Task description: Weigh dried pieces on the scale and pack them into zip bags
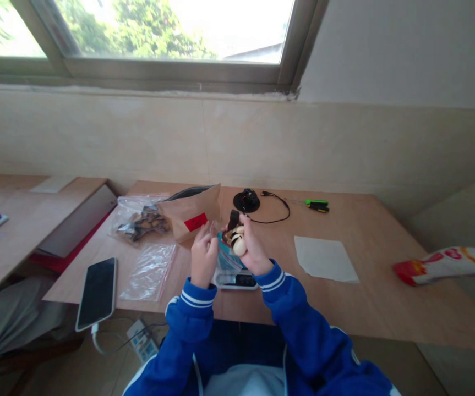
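Note:
My right hand is closed around several dried mushroom pieces, some dark brown and others pale and rounded. Beside it, my left hand pinches the edge of a clear plastic bag, whose lower part hangs between both hands. Under the bag lies a small white digital scale with a dark front panel; hands and plastic cover most of its platform. Behind my left hand, a brown paper pouch with a red label leans open. A clear bag of dried mushroom pieces rests left of the pouch.
A flat zip bag and a charging phone lie at left, the phone over the table's edge. Toward the back are a black round stand, a cable and screwdrivers. White paper and a red-white packet lie right.

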Demonstrator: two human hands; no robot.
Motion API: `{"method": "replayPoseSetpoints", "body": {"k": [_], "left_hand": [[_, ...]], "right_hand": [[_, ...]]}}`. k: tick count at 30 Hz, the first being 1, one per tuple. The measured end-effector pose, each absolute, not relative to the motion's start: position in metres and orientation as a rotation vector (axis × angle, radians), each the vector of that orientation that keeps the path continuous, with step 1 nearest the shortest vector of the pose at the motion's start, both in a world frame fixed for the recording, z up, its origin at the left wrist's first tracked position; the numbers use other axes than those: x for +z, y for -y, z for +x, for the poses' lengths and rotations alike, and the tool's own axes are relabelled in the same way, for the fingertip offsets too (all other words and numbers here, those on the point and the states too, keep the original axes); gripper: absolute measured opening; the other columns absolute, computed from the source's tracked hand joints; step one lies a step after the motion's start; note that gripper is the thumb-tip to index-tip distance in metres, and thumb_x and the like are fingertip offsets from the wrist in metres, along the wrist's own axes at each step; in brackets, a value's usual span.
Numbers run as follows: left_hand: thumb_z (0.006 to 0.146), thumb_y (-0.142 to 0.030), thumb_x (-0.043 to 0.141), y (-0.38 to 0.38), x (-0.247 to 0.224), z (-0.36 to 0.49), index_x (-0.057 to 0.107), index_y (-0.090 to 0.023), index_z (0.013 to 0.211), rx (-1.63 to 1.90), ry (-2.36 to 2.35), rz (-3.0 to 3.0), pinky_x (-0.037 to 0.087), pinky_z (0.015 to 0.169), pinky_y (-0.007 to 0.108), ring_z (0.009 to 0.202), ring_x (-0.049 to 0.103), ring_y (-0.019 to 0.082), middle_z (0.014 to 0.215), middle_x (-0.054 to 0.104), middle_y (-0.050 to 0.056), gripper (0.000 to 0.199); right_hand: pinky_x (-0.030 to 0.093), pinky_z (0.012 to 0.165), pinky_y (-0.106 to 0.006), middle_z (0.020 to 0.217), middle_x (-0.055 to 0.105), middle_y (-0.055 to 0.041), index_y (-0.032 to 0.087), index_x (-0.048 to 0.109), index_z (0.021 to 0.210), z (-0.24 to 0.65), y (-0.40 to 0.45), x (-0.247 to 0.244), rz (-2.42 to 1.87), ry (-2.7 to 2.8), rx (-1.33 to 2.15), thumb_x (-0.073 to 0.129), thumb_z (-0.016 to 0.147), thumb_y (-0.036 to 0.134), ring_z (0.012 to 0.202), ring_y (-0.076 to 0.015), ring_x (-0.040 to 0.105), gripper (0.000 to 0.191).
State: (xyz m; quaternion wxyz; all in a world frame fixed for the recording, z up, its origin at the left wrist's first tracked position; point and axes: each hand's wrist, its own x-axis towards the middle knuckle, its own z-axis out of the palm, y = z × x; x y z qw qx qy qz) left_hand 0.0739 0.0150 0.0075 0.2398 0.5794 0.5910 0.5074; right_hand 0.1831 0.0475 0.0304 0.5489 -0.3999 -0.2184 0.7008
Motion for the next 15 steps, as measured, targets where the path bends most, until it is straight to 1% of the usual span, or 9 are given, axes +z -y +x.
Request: {"method": "replayPoseSetpoints", "body": {"k": [4,6,10,13,15], "left_hand": [[0.085,-0.025,0.044,-0.01,0.005,0.077,0.048,-0.019,0.055,1.45,-1.493,1.568,0.038,0.109,0.041,0.131,0.047,0.025,0.137,0.055,0.01,0.031],[0.088,-0.027,0.043,-0.009,0.003,0.079,0.051,-0.018,0.061,1.484,-1.454,1.582,0.038,0.109,0.041,0.13,0.047,0.025,0.14,0.051,0.01,0.029],[0.092,-0.029,0.042,-0.007,0.003,0.08,0.055,-0.017,0.071,1.553,-1.485,1.603,0.036,0.11,0.041,0.126,0.05,0.023,0.141,0.05,0.012,0.027],[0.093,-0.029,0.04,-0.005,0.005,0.079,0.054,-0.018,0.074,1.585,-1.52,1.636,0.037,0.109,0.042,0.122,0.052,0.022,0.136,0.052,0.012,0.026],[0.094,-0.028,0.039,-0.003,0.007,0.08,0.054,-0.018,0.077,1.587,-1.516,1.678,0.038,0.108,0.041,0.123,0.051,0.021,0.134,0.053,0.012,0.025]], "right_hand": [[0.043,0.052,-0.023,0.062,0.06,0.0005,0.019,0.057,0.073,0.18,-0.045,0.01,-1.097,0.656,1.435,0.065,0.069,0.059,0.061,-0.0142,0.058,0.04],[0.043,0.054,-0.023,0.064,0.06,-0.0003,0.018,0.059,0.073,0.179,-0.04,0.006,-1.13,0.77,1.38,0.066,0.069,0.059,0.062,-0.0138,0.058,0.041],[0.045,0.06,-0.024,0.073,0.063,-0.0009,0.018,0.062,0.08,0.177,-0.029,0.006,-1.065,1.006,1.401,0.066,0.072,0.053,0.068,-0.0138,0.058,0.036],[0.045,0.059,-0.023,0.073,0.063,0.0007,0.019,0.062,0.079,0.179,-0.024,0.007,-0.988,1.091,1.514,0.065,0.073,0.048,0.066,-0.0126,0.057,0.03],[0.046,0.058,-0.023,0.07,0.062,0.0011,0.019,0.061,0.076,0.181,-0.023,0.007,-0.958,1.078,1.573,0.063,0.075,0.047,0.064,-0.0125,0.057,0.027]]}}
